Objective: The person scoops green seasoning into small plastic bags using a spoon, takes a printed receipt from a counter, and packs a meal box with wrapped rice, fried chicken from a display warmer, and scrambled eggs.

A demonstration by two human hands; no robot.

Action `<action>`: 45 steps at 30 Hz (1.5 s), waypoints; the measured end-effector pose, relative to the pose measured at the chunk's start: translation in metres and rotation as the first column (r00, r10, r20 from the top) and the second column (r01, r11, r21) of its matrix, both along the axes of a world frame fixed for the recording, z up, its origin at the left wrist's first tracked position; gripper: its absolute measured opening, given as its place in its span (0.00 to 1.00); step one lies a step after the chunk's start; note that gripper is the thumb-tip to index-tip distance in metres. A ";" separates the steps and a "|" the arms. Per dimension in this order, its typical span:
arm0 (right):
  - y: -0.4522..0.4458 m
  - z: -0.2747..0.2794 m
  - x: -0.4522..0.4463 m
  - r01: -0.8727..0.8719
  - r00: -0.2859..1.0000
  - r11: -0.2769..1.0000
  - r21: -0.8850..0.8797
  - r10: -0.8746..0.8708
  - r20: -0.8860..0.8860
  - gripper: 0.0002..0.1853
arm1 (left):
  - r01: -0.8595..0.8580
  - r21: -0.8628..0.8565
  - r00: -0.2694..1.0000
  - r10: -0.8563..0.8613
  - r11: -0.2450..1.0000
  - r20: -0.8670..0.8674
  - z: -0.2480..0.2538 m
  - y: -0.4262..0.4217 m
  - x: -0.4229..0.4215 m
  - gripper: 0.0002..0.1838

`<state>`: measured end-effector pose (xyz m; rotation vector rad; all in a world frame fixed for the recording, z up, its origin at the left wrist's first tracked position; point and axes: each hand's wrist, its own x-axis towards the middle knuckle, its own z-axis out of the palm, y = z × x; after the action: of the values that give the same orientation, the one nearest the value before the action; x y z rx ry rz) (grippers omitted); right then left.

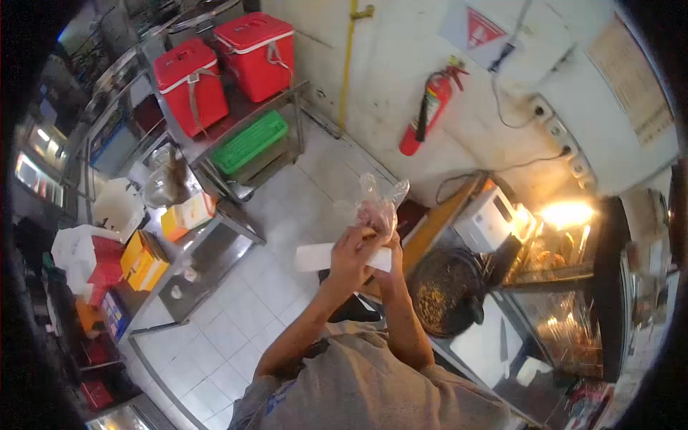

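In front of my chest, both hands are together at a clear plastic bag (387, 192) with something pinkish-brown inside. My left hand (349, 254) has its fingers bent and closed at the lower part of the bag. Beside it, my right hand (391, 251) is partly covered, its fingers closed around the bag's lower right side. A long white rectangular piece (312, 259) lies across under my left hand, its right end against my right hand. Whether it is a box or folded paper I cannot tell.
At right, a dark pan (446, 294) with brown bits stands near a knife (504, 349), a white device (484, 221) and a lit glass case (552, 265). A metal table (215, 261) with yellow boxes (143, 261) stands left. Red coolers (254, 57) and a green crate (251, 142) are behind.
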<state>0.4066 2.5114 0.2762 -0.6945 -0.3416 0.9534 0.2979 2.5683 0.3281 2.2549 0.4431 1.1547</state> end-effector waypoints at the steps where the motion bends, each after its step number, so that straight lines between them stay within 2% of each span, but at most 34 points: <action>1: 0.028 0.000 0.000 0.055 0.990 0.998 -0.023 -0.051 0.131 0.30 | -0.003 0.033 1.000 0.004 0.999 -0.028 -0.002 0.016 -0.001 0.27; 2: 0.054 0.015 0.001 0.060 0.925 0.998 0.000 -0.055 0.377 0.28 | -0.038 0.034 0.999 0.038 0.999 -0.027 -0.008 0.034 0.001 0.26; 3: 0.112 0.007 0.009 0.004 0.933 1.000 0.025 -0.012 0.359 0.28 | -0.093 0.061 0.994 0.096 0.994 -0.043 -0.007 0.086 0.004 0.26; 4: 0.140 -0.001 0.020 0.130 0.749 0.989 -0.071 -0.051 0.660 0.29 | -0.146 0.007 0.989 0.146 0.989 0.003 -0.003 0.112 0.007 0.26; 5: 0.169 -0.007 0.028 0.279 0.470 0.954 -0.109 -0.037 0.882 0.29 | -0.197 -0.050 0.979 0.199 0.979 0.048 -0.001 0.138 0.011 0.26; 6: 0.199 -0.005 0.033 0.250 0.478 0.963 -0.099 -0.034 0.878 0.29 | -0.224 -0.090 0.974 0.227 0.971 0.027 -0.001 0.166 0.018 0.25; 9: 0.289 0.013 0.054 0.190 0.116 0.979 0.069 -0.092 0.989 0.34 | -0.268 -0.062 0.962 0.270 0.961 0.029 0.011 0.253 0.042 0.25; 10: 0.317 -0.008 0.062 0.050 0.382 0.998 0.027 -0.044 0.923 0.33 | -0.278 -0.045 0.961 0.277 0.960 -0.029 0.019 0.275 0.052 0.25; 11: 0.345 -0.019 0.068 -0.072 0.622 0.997 0.028 0.023 0.783 0.32 | -0.287 -0.034 0.958 0.285 0.957 -0.038 0.022 0.294 0.063 0.25; 13: 0.404 -0.030 0.097 -0.009 0.530 1.000 -0.011 0.015 0.848 0.30 | -0.194 0.150 0.971 0.212 0.969 -0.112 0.029 0.335 0.085 0.26; 14: 0.427 -0.032 0.111 0.028 0.478 0.999 -0.034 0.017 0.878 0.28 | -0.150 0.165 0.961 0.183 0.975 -0.208 0.035 0.347 0.089 0.25; 15: 0.444 -0.034 0.123 0.067 0.424 0.995 -0.068 0.033 0.905 0.27 | -0.147 0.162 0.962 0.179 0.976 -0.209 0.035 0.358 0.090 0.25; 16: 0.455 -0.038 0.134 0.107 0.367 0.988 -0.109 0.063 0.928 0.26 | -0.112 0.196 0.983 0.138 0.974 -0.123 0.033 0.366 0.088 0.27; 17: 0.466 0.005 0.130 -0.030 0.711 0.999 -0.029 0.042 0.702 0.23 | -0.083 0.226 0.995 0.093 0.971 -0.035 0.031 0.375 0.089 0.29; 18: 0.477 0.048 0.126 -0.088 0.935 0.988 0.124 0.039 0.351 0.22 | -0.107 0.141 0.993 0.099 0.984 0.067 0.030 0.388 0.093 0.30; 19: 0.494 0.057 0.131 -0.085 0.931 0.991 0.100 0.043 0.361 0.22 | -0.104 0.117 0.992 0.096 0.988 0.076 0.029 0.402 0.098 0.30; 20: 0.507 0.062 0.138 -0.177 0.983 0.979 0.105 0.170 0.077 0.22 | -0.212 0.035 0.977 0.211 0.977 0.025 0.043 0.422 0.106 0.31; 21: 0.517 0.069 0.141 -0.220 0.973 0.970 0.106 0.226 -0.040 0.24 | -0.317 -0.036 0.948 0.316 0.948 -0.039 0.051 0.444 0.114 0.31; 22: 0.526 0.076 0.143 -0.256 0.949 0.961 0.108 0.271 -0.161 0.26 | -0.309 -0.046 0.951 0.307 0.950 -0.034 0.050 0.465 0.122 0.31; 23: 0.536 0.074 0.144 -0.244 0.953 0.964 0.103 0.258 -0.157 0.26 | -0.328 -0.019 0.945 0.327 0.945 -0.009 0.045 0.486 0.131 0.29; 25: 0.555 0.068 0.145 -0.106 0.991 0.990 0.092 0.113 -0.076 0.21 | -0.319 0.011 0.948 0.318 0.948 0.020 0.042 0.518 0.142 0.27; 26: 0.563 0.069 0.147 0.026 0.934 1.000 -0.011 -0.021 0.358 0.18 | -0.260 -0.017 0.963 0.260 0.966 0.066 0.041 0.531 0.146 0.27; 27: 0.572 0.070 0.150 0.260 0.692 0.963 -0.073 -0.133 0.709 0.16 | -0.193 -0.045 0.974 0.197 0.980 0.113 0.040 0.541 0.151 0.27; 29: 0.572 0.058 0.167 0.358 0.462 0.931 -0.067 -0.114 0.879 0.16 | -0.110 -0.064 0.984 0.117 0.992 0.132 0.046 0.564 0.165 0.27; 31: 0.572 0.028 0.185 0.265 0.061 0.958 0.113 -0.134 0.989 0.16 | -0.028 -0.077 0.986 0.040 0.997 0.160 0.054 0.580 0.178 0.26; 32: 0.581 0.030 0.178 0.259 0.442 0.966 0.012 -0.130 0.887 0.18 | 0.000 -0.045 0.988 0.007 0.999 0.153 0.059 0.587 0.185 0.26; 34: 0.588 0.036 0.183 0.226 0.701 0.974 0.013 -0.172 0.693 0.21 | 0.039 0.029 0.992 -0.042 0.999 0.117 0.071 0.602 0.194 0.27; 36: 0.590 0.047 0.187 0.204 0.855 0.979 0.023 -0.190 0.484 0.24 | 0.094 0.046 0.990 -0.098 0.995 0.101 0.090 0.612 0.195 0.27; 38: 0.579 0.067 0.194 0.159 0.851 0.987 -0.037 -0.118 0.511 0.25 | 0.139 0.071 0.987 -0.144 0.988 0.072 0.097 0.620 0.196 0.27; 40: 0.570 0.084 0.198 0.136 0.803 0.986 -0.098 -0.051 0.594 0.25 | 0.272 0.050 0.962 -0.272 0.961 -0.017 0.093 0.623 0.197 0.25; 45: 0.577 0.099 0.194 0.250 0.606 0.951 -0.181 -0.008 0.795 0.28 | 0.344 0.035 0.927 -0.333 0.938 -0.175 0.095 0.612 0.193 0.24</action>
<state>0.6004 3.0883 0.3752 -1.3878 -0.9441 0.4929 0.4906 3.1801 0.4233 2.3763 0.0702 0.8174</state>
